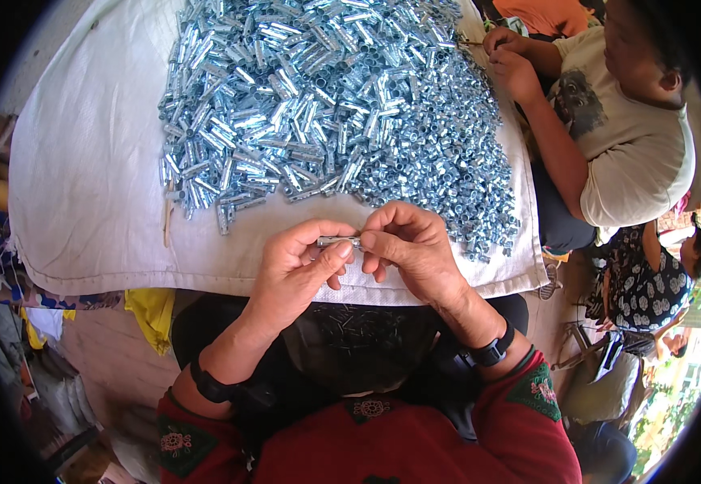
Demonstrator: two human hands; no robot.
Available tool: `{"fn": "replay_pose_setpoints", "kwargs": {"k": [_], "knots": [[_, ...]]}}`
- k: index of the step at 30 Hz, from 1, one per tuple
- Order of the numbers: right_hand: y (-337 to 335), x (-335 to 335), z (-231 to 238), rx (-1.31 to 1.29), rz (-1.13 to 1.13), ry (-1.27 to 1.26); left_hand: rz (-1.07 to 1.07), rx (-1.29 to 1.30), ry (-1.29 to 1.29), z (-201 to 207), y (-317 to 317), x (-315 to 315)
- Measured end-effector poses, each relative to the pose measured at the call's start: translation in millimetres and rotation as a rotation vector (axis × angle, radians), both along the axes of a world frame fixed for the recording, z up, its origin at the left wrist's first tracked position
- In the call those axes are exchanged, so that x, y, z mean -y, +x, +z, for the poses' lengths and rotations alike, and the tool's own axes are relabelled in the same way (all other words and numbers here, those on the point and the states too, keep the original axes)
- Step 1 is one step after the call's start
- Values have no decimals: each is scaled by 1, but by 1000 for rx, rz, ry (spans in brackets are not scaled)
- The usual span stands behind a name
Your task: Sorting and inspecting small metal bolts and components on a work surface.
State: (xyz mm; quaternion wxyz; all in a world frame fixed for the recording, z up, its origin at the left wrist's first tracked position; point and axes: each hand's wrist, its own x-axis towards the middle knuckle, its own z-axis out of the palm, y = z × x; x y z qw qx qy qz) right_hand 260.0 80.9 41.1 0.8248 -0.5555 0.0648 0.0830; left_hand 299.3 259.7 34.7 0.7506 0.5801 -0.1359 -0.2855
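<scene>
I see one small metal tube (336, 240) held level between both hands, just above the near edge of the white cloth (84, 177). My left hand (298, 262) pinches its left end between thumb and forefinger, the other fingers curled under. My right hand (411, 242) closes on the right end, its fingertips pressed together around the tube and hiding that end. Both wrists wear black bands, and the sleeves are red with embroidered cuffs.

Below the hands, in my lap, a dark bag (358, 339) holds more tubes, dull in the shade. Beyond the hands a big heap (326, 105) of shiny tubes covers the far half of the cloth, longer pieces on the left, shorter ones on the right. At upper right another person (624, 145) in a pale shirt has both hands at the heap's edge.
</scene>
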Motion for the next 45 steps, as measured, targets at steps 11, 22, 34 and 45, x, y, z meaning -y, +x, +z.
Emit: {"fn": "replay_pose_setpoints", "kwargs": {"k": [11,22,34,45], "knots": [[-1,-3,-17,-27,124,46,-11,-324,-222,-7,-11,1],[-1,26,37,-54,807,-228,-555,131,-43,12,-6,-17],[14,13,-9,537,-105,-1689,183,1220,992,-1,42,-1],[9,14,2,420,-79,-1318,171,1161,910,5,30,0]]}}
